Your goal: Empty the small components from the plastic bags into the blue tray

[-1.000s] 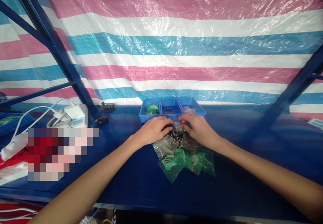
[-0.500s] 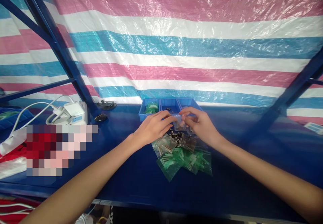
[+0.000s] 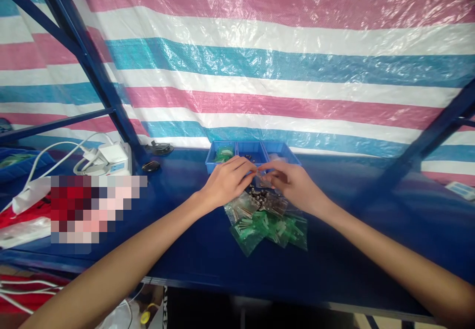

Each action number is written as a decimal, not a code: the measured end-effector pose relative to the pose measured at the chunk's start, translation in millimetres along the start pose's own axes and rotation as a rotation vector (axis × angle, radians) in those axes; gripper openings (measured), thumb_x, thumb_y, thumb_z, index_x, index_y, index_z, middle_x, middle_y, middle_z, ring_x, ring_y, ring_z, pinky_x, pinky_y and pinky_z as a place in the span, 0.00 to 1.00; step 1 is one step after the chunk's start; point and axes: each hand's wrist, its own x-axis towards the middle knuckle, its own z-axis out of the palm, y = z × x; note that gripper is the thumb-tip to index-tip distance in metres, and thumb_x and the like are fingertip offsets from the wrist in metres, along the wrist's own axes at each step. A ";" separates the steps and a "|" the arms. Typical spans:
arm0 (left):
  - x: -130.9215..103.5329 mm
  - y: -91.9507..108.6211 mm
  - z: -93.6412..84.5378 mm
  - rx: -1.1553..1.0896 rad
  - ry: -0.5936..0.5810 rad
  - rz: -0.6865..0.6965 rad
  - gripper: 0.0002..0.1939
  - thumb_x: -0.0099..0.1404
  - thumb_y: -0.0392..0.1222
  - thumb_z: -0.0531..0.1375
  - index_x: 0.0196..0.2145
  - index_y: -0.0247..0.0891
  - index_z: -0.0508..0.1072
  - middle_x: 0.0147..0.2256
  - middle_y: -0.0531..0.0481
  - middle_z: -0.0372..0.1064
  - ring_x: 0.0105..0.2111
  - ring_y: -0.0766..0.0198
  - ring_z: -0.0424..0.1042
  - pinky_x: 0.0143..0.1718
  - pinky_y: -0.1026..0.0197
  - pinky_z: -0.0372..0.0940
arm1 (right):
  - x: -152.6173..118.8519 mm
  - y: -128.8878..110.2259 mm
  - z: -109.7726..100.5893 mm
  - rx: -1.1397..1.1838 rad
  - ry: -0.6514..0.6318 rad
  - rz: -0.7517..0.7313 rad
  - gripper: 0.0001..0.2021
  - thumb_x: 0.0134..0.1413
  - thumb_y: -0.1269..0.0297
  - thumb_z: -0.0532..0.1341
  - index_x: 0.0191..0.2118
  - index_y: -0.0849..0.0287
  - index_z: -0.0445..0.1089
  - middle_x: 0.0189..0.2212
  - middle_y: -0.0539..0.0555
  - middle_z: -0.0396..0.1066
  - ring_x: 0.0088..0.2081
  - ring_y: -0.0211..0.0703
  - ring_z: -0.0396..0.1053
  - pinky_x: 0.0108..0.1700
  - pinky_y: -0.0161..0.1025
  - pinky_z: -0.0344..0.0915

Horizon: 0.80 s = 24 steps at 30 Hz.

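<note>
My left hand [image 3: 229, 181] and my right hand [image 3: 300, 185] meet just in front of the blue divided bin [image 3: 251, 147]. Between their fingertips is a small clear zip bag [image 3: 264, 181] with thin metal pieces inside, pinched near its upper edge by both hands. Below it lies a loose heap of small dark metal parts [image 3: 260, 198]. Clear bags of metal pins [image 3: 239, 208] flank the heap. Closer to me, several green-tinted bags [image 3: 248, 232] holding pale sticks overlap on the blue table [image 3: 208, 264].
Green bags [image 3: 224, 154] fill the bin's left compartment. A black mouse [image 3: 151, 166] and a white power strip [image 3: 118, 160] with cables sit at the left, beside red and white packaging [image 3: 25, 215]. Blue frame posts [image 3: 100, 81] and a striped sheet [image 3: 282, 67] stand behind.
The view has tilted slightly. My fingertips have drawn closer together along the upper edge of the small clear bag, and the left fingers have curled in. The bags on the table stay put.
</note>
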 end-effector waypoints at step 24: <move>-1.0 9.4 0.0 0.103 -0.001 0.007 0.11 0.76 0.39 0.51 0.47 0.37 0.72 0.44 0.44 0.70 0.40 0.61 0.73 0.34 0.60 0.71 | -7.6 -8.3 10.4 0.260 0.136 0.032 0.13 0.62 0.53 0.63 0.45 0.57 0.72 0.32 0.54 0.78 0.37 0.47 0.77 0.33 0.40 0.70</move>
